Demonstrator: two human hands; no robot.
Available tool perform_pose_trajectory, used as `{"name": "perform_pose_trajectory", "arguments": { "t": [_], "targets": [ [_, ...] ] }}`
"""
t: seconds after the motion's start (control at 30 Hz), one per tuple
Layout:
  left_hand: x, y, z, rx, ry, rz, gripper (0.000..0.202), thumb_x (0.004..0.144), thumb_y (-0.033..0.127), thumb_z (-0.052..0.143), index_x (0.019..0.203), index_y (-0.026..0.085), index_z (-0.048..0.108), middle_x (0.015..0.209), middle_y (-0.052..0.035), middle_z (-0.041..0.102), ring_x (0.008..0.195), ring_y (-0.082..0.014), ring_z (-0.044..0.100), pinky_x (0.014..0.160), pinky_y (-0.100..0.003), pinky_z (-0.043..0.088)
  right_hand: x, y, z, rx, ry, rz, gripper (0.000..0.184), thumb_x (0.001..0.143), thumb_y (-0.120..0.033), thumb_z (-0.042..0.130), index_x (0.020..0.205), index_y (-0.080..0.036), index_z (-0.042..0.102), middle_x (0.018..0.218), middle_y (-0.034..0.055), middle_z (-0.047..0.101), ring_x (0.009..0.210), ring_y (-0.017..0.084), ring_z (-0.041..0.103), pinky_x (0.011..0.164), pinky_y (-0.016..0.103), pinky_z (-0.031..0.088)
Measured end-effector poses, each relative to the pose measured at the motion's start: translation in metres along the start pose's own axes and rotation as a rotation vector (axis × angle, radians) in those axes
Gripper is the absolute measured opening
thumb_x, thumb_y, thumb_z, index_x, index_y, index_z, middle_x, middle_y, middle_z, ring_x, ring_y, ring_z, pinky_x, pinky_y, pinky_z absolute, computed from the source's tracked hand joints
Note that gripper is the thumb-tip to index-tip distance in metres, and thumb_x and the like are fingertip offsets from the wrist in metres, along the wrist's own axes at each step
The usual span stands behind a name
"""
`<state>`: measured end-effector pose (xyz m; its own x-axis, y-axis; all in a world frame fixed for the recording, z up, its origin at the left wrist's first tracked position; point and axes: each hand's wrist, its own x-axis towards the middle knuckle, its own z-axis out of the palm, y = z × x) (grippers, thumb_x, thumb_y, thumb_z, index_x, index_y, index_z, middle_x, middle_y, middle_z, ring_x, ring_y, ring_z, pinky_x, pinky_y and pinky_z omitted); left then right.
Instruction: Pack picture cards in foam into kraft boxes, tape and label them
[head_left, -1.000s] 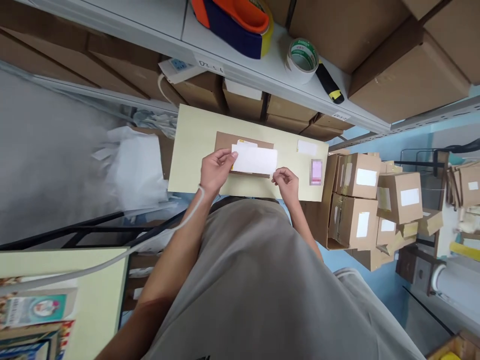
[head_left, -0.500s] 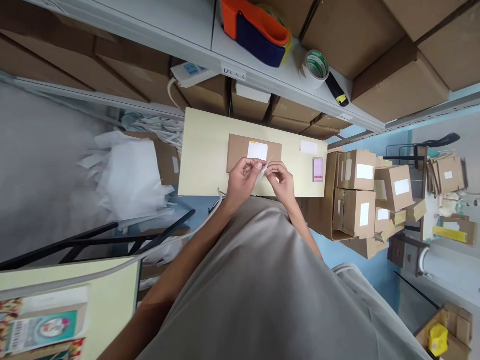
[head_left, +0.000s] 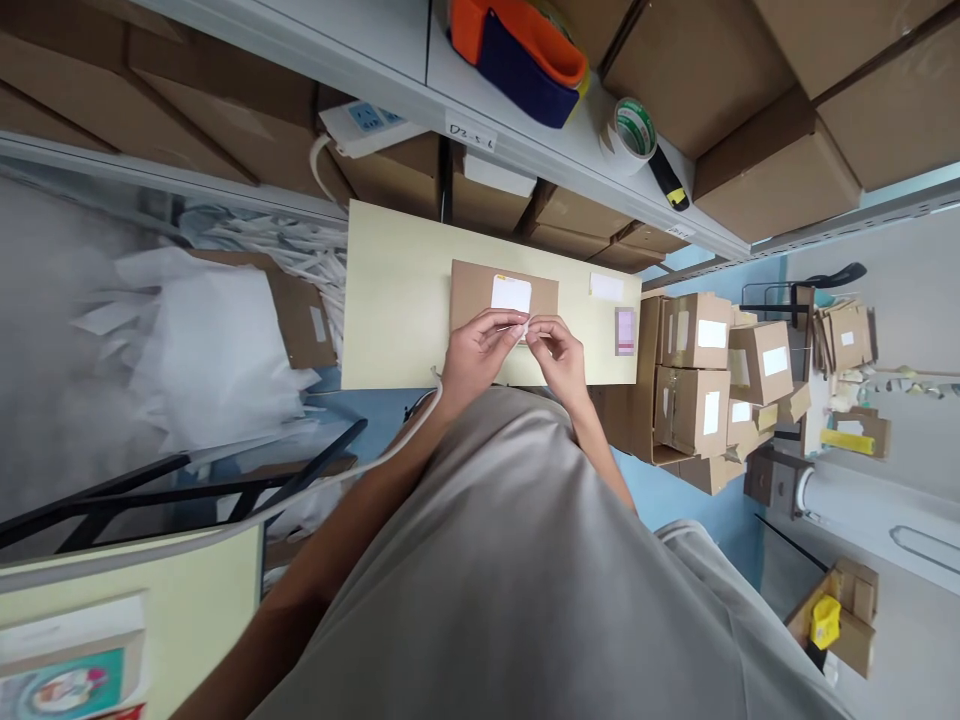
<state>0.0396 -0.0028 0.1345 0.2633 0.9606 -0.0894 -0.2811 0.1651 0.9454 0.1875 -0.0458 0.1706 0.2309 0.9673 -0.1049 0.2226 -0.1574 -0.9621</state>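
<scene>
Over the near edge of a flat brown cardboard box [head_left: 472,290], my left hand [head_left: 480,352] and my right hand [head_left: 558,354] meet fingertip to fingertip. Both are closed in a pinch on a small white strip [head_left: 524,327], thin like paper or film; most of it is hidden by the fingers. A white label [head_left: 511,293] lies on top of the box, just beyond my fingertips. The box rests on a pale yellow table [head_left: 397,330].
Right on the table are a white slip [head_left: 606,287] and a pink-screened phone-like object [head_left: 625,331]. A shelf above holds an orange-and-blue tape dispenser [head_left: 517,60], a tape roll [head_left: 630,135] and a black-and-yellow cutter [head_left: 667,178]. Labelled cartons [head_left: 690,410] stand right; white sheets [head_left: 187,350] lie left.
My fingertips have drawn closer together, and less of the white strip shows between them. The camera view has shifted slightly; the box lies at the same place on the table.
</scene>
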Motion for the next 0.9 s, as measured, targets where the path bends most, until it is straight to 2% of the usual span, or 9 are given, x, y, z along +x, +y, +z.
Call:
{"name": "perform_pose_trajectory", "arguments": {
  "t": [0.17, 0.6, 0.73, 0.9],
  "targets": [
    [0.0, 0.002, -0.005, -0.002, -0.023, 0.004, 0.055, 0.091, 0.075, 0.085, 0.107, 0.022, 0.084, 0.122, -0.0135, 0.083, 0.121, -0.0296, 0.079, 0.114, -0.046, 0.065, -0.002, 0.002, 0.003, 0.024, 0.001, -0.051, 0.042, 0.101, -0.07, 0.075, 0.1, -0.028, 0.074, 0.115, 0.0082, 0.072, 0.116, 0.025, 0.07, 0.101, 0.04, 0.064],
    [-0.001, 0.004, -0.015, -0.013, -0.065, -0.001, 0.05, 0.092, 0.071, 0.086, 0.106, 0.022, 0.086, 0.12, -0.0131, 0.083, 0.12, -0.0298, 0.08, 0.114, -0.047, 0.065, -0.009, -0.003, 0.01, -0.053, 0.006, -0.031, 0.044, 0.102, -0.073, 0.072, 0.102, -0.029, 0.073, 0.117, 0.008, 0.072, 0.117, 0.025, 0.071, 0.103, 0.041, 0.063],
    [-0.002, 0.005, -0.017, -0.025, -0.058, -0.025, 0.052, 0.089, 0.072, 0.088, 0.105, 0.023, 0.086, 0.119, -0.0126, 0.083, 0.121, -0.0306, 0.079, 0.115, -0.047, 0.064, -0.011, -0.006, 0.011, -0.088, 0.004, -0.018, 0.045, 0.103, -0.074, 0.071, 0.103, -0.029, 0.073, 0.117, 0.0074, 0.072, 0.117, 0.025, 0.07, 0.103, 0.04, 0.063],
    [-0.006, 0.006, -0.017, -0.09, -0.103, -0.064, 0.061, 0.081, 0.077, 0.094, 0.107, 0.022, 0.086, 0.124, -0.0135, 0.083, 0.122, -0.0318, 0.08, 0.116, -0.048, 0.066, -0.015, -0.012, 0.011, -0.125, 0.006, -0.028, 0.047, 0.105, -0.076, 0.067, 0.105, -0.029, 0.073, 0.116, 0.0071, 0.073, 0.116, 0.025, 0.07, 0.102, 0.039, 0.062]
  ]
}}
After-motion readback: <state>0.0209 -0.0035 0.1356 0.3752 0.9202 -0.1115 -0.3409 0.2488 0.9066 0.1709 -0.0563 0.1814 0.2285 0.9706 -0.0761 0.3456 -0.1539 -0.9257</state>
